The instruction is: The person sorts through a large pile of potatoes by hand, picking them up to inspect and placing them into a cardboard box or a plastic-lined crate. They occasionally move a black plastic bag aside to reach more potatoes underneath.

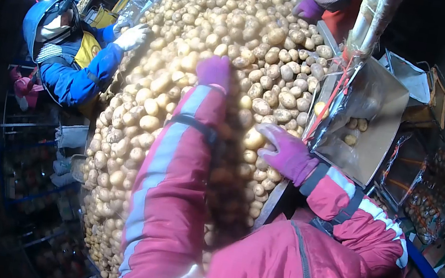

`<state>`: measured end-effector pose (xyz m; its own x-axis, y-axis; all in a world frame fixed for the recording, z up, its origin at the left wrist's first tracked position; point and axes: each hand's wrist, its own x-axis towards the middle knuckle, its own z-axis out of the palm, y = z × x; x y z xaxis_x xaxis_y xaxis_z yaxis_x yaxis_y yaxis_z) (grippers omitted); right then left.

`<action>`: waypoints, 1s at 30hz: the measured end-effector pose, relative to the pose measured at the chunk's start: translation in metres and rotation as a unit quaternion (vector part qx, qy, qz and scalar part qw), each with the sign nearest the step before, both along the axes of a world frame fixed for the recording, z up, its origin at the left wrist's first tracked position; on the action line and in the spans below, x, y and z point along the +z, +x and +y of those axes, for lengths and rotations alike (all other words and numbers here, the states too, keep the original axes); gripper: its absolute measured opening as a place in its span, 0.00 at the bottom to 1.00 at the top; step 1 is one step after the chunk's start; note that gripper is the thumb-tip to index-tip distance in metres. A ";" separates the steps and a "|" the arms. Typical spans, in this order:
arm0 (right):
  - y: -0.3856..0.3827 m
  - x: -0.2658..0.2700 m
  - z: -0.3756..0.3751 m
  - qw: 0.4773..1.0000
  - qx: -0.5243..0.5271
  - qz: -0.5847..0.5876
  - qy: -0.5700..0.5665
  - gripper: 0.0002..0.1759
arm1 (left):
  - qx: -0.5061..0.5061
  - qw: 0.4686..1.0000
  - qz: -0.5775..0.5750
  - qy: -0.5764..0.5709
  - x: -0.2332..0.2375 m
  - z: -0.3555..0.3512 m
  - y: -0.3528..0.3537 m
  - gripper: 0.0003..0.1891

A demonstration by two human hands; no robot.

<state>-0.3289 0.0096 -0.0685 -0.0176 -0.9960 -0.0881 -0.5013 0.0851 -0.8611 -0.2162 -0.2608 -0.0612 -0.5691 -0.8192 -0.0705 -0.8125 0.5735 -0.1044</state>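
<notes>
A broad heap of potatoes covers the sorting table. My left hand, in a purple glove, reaches to the middle of the heap; its fingertips are hidden or blurred among the potatoes. Nearer to me on the right, my right hand, also in a purple glove, has its thumb and fingers around the side of a yellow potato. Both sleeves are pink with pale stripes and dark bands. Beyond my right hand, an open box holds several potatoes.
A co-worker in blue with white gloves touches the heap's left edge. Another person's purple-gloved hands are at the far edge. Wrapped poles stand at the upper right, above the box. Filled net bags lie at the right.
</notes>
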 end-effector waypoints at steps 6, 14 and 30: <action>0.031 -0.043 -0.010 0.980 0.065 0.150 -0.111 0.36 | 0.159 0.782 0.486 0.357 0.052 0.028 0.036 0.30; 0.012 -0.018 -0.044 0.951 -0.024 -0.291 0.102 0.15 | 0.154 0.485 0.693 0.511 0.077 0.150 0.112 0.35; -0.055 -0.011 0.077 0.727 -0.005 -0.643 0.241 0.38 | 0.126 0.495 0.649 0.563 0.053 0.272 0.064 0.29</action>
